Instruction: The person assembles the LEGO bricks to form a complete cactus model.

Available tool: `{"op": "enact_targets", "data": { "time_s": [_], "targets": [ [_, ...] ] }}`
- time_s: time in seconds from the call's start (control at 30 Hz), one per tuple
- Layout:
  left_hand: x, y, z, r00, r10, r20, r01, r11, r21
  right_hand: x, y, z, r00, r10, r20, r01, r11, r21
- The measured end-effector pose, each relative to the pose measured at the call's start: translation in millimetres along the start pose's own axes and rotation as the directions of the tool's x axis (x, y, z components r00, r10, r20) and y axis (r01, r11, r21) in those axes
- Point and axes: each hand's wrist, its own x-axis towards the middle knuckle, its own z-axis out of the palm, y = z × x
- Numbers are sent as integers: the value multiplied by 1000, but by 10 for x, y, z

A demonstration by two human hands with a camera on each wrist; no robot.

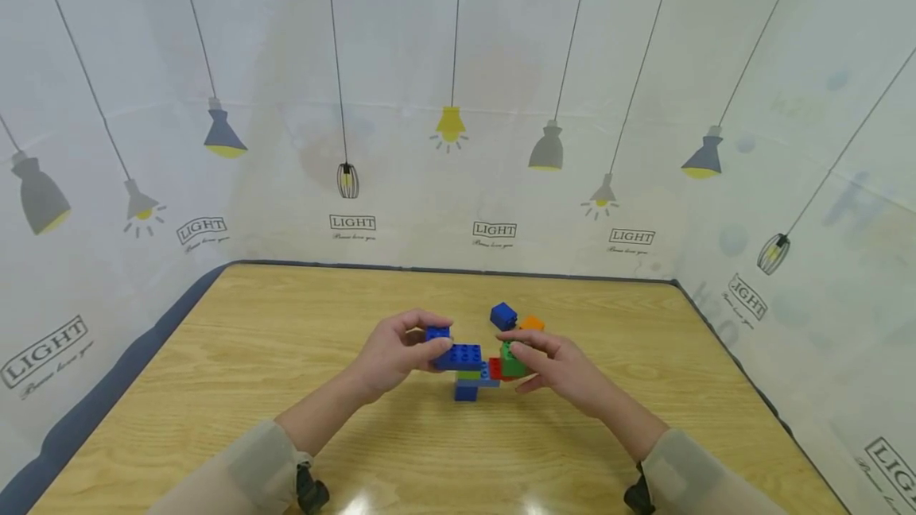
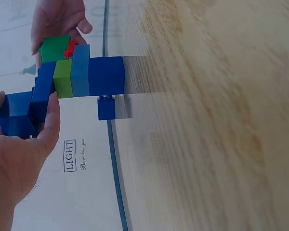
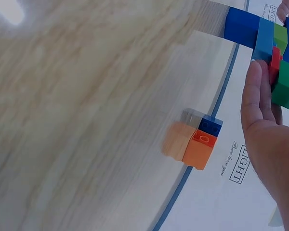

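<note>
A structure of toy building bricks stands upright on the table, with a dark blue brick (image 1: 466,393) at its foot. Above that come a light blue brick (image 2: 80,70), a lime green brick (image 2: 63,78) and a long dark blue brick (image 1: 465,356). My left hand (image 1: 390,358) pinches the upper left end, where another blue brick (image 2: 15,113) sits on the long one. On the other side, a red brick (image 3: 274,63) rests on the light blue one and carries a green brick (image 3: 287,86). My right hand (image 1: 565,372) holds the green brick between thumb and fingers.
Behind the structure, a loose blue brick (image 1: 503,315) and an orange brick (image 1: 532,324) lie on the wooden table (image 1: 286,324). A curtain-like wall (image 1: 401,102) printed with lamps surrounds the table's back and sides.
</note>
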Motion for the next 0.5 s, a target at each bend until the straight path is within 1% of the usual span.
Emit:
{"op": "enact_targets", "data": {
  "time_s": [0.1,0.23,0.37,0.5],
  "targets": [
    [1,-5,-1,1000,-5,-2,5,1000,-2,-6,7,-39,1000,8,-19,-9,1000,-18],
    [1,-9,-5,1000,-3,-1,3,1000,-4,-12,20,-120,996,12,-88,-18,997,-73],
    [-2,-5,-7,1000,3,1,-3,1000,-6,-18,30,-246,986,7,-169,-32,989,-145],
    [-6,-1,-7,1000,2,0,-2,1000,-4,-13,53,-402,975,1,-224,-48,978,-203]
  ]
}}
